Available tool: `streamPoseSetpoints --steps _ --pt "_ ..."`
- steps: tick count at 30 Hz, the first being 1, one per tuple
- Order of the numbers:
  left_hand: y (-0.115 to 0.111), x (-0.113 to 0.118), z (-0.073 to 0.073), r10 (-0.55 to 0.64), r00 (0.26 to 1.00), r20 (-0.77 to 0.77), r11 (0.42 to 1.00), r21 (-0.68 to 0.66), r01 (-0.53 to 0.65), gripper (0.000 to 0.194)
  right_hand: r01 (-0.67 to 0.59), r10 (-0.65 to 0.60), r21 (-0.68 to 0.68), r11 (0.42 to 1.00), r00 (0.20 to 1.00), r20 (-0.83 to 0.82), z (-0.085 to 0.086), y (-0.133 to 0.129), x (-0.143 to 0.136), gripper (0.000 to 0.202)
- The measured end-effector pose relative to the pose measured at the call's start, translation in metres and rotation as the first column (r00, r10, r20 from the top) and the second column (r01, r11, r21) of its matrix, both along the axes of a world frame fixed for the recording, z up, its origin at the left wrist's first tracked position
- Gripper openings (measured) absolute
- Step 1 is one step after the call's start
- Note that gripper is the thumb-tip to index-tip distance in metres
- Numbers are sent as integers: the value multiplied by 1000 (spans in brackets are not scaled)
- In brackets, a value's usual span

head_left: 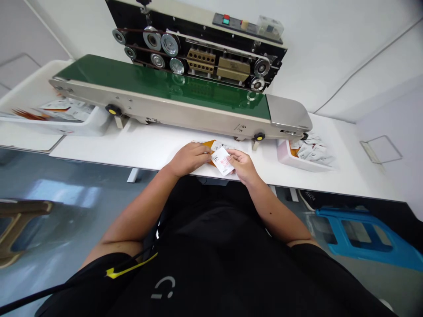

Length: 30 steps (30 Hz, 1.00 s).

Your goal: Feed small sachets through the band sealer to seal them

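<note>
Near the front edge of the white table, my right hand (243,165) pinches a white packet (222,161) with red and black print by its right side. My left hand (191,157) is at the packet's left, its fingers closed at an orange packet (210,144). The white packet overlaps part of the orange one. Behind the white packet, more white printed packaging (218,145) shows between the hands. The undersides of both packets are hidden.
A sealing machine (198,57) with a green conveyor belt (139,81) stands behind the hands. White bins of packets sit at left (95,125) and right (306,164). A blue stool (366,235) is at lower right, a brown one (24,207) at lower left.
</note>
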State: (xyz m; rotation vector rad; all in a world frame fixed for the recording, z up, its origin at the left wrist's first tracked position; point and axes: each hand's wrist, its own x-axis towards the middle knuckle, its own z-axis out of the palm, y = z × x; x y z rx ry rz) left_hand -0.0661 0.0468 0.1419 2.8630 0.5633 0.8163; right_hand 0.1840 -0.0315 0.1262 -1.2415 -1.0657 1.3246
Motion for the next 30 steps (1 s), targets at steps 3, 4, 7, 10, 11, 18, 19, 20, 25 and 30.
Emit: streamPoseSetpoints --steps 3,4,7,10,11,18,19,20,25,30 --pt "-1 1 2 -16 1000 -23 1000 -19 16 37 -23 23 -6 1000 1000 -2 1 0 1 52" --pt "-1 1 2 -26 999 -33 999 -22 25 37 -31 31 -13 999 1000 -3 2 0 1 52" --pt "-1 1 0 -61 997 -49 998 -28 60 37 -58 57 -38 998 998 -17 3 1 3 52" --pt "0 2 -1 -82 995 -48 996 -48 80 35 -83 81 -53 995 996 -28 4 1 5 51" --pt "0 2 -1 -86 995 -44 995 -55 83 35 -88 86 -56 995 996 -29 5 1 5 51" --pt "0 4 -1 -124 992 21 991 44 123 32 -91 89 -65 994 996 -29 9 1 3 54" --pt "0 4 -1 -131 991 33 989 76 128 31 -93 92 -64 994 995 -30 8 1 3 54" --pt "1 4 -1 -134 990 40 986 107 129 30 -97 95 -63 993 995 -32 7 1 4 54" --pt "1 5 -3 -101 993 56 979 184 89 29 -94 92 -57 994 995 -36 3 2 7 50" --pt "1 2 -4 -61 993 99 978 204 40 28 -89 87 -63 994 995 -43 2 3 7 50"
